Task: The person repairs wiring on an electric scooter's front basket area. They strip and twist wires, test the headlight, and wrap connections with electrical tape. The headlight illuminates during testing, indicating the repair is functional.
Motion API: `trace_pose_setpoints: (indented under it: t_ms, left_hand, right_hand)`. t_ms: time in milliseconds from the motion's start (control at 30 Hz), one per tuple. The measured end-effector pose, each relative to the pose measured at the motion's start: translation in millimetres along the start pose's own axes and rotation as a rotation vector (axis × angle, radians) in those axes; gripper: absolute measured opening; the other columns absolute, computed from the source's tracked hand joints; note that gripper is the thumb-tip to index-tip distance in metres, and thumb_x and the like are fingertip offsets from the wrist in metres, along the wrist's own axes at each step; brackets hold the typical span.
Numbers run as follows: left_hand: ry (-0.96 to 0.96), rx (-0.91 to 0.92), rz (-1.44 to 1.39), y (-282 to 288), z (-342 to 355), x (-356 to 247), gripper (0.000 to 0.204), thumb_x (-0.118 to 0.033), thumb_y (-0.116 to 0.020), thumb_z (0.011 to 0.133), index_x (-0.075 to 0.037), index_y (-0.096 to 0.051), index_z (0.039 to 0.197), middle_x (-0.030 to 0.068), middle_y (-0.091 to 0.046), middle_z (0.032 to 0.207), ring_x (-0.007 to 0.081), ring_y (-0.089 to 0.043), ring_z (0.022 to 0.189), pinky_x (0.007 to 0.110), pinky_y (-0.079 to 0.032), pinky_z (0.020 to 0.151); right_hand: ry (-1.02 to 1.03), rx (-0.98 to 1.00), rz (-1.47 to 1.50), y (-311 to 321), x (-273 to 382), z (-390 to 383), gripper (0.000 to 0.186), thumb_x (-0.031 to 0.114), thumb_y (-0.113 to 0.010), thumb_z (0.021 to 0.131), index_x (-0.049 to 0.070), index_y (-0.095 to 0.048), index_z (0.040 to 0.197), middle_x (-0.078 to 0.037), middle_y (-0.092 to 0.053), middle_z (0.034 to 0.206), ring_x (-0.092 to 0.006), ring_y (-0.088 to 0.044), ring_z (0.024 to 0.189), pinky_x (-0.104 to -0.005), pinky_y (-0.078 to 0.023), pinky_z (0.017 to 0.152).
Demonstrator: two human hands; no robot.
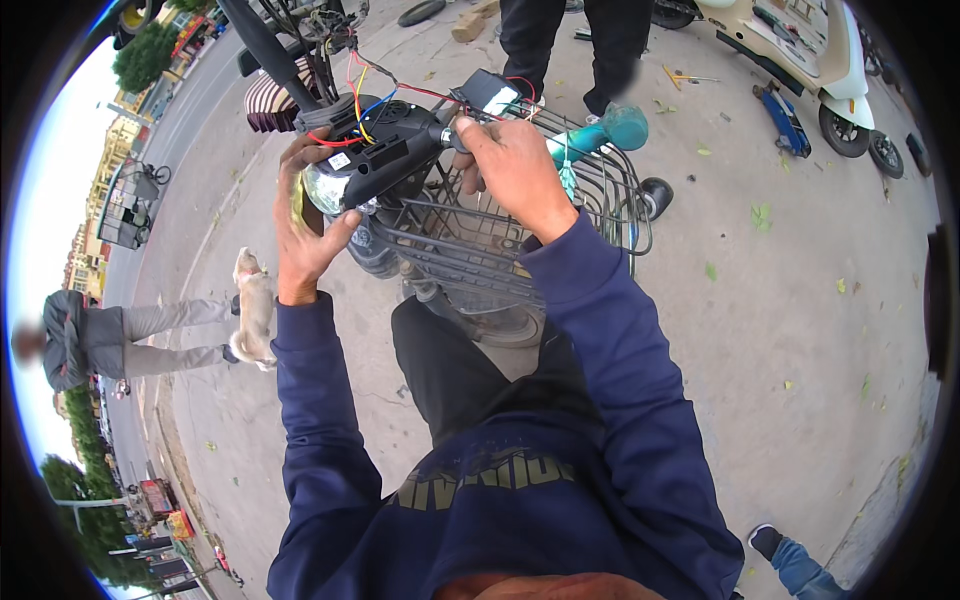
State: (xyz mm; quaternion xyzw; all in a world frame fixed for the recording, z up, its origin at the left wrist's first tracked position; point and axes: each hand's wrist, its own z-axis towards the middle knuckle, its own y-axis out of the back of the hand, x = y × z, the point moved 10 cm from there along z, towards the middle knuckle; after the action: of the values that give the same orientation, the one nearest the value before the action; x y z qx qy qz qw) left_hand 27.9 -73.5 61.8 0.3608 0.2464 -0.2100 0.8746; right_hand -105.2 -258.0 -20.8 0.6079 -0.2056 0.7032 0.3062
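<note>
A black headlight housing (385,150) of an electric bike or scooter is in front of me, its clear lens (327,188) facing me. My left hand (305,215) is wrapped round the lens end, thumb below and fingers over the top. My right hand (512,168) is closed on a dark round part (455,138) at the housing's right end; its fingertips are partly hidden. Red, blue and yellow wires (372,112) come loose over the housing's top. Below sits a black wire basket (460,245), above the front wheel (508,328).
A teal handlebar grip (605,135) juts out over the basket's right side. A person in dark trousers (575,45) stands beyond the bike; another person (90,340) and a dog (256,305) are at left. A blue jack (783,118) lies near a cream scooter (800,45).
</note>
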Motion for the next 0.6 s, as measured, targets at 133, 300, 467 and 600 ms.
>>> trace_pose_setpoints:
  t_ms: [133,300,467,600]
  left_hand:
    - [0.018,-0.026,-0.035,-5.9,-1.1,0.2,0.081,-0.042,-0.082,0.068,0.002,-0.050,0.128,0.0210,-0.044,0.141,0.0314,-0.046,0.131,0.044,-0.035,0.111]
    - [0.047,-0.058,-0.092,-15.0,-0.2,3.8,0.081,-0.040,-0.082,0.068,0.002,-0.049,0.129,0.0193,-0.043,0.143,0.0300,-0.046,0.132,0.042,-0.037,0.110]
    - [0.191,-0.107,-0.253,-16.6,-19.7,23.8,0.086,-0.040,-0.081,0.071,0.002,-0.044,0.137,0.0174,-0.042,0.146,0.0289,-0.047,0.132,0.042,-0.038,0.111]
    - [0.147,-0.109,-0.221,-24.4,-11.2,23.3,0.089,-0.048,-0.082,0.073,0.000,-0.045,0.138,0.0169,-0.043,0.147,0.0280,-0.046,0.133,0.042,-0.037,0.111]
  right_hand:
    - [0.039,-0.078,-0.014,3.6,2.7,-3.6,0.047,0.035,-0.051,0.098,0.001,-0.070,0.070,-0.009,-0.065,0.057,-0.0267,-0.067,0.061,-0.0383,-0.051,0.064]
    - [0.132,-0.155,-0.171,16.2,15.8,-10.4,0.045,0.037,-0.056,0.095,0.000,-0.067,0.072,-0.016,-0.064,0.062,-0.0363,-0.066,0.067,-0.0445,-0.050,0.064]
    - [0.221,-0.194,-0.281,3.8,21.0,-15.1,0.044,0.039,-0.059,0.094,-0.003,-0.064,0.080,-0.022,-0.065,0.068,-0.0430,-0.065,0.072,-0.0508,-0.050,0.067]
    - [0.219,-0.178,-0.238,12.4,18.7,-15.0,0.039,0.036,-0.057,0.095,-0.002,-0.063,0.088,-0.023,-0.066,0.072,-0.0438,-0.065,0.076,-0.0519,-0.049,0.069]
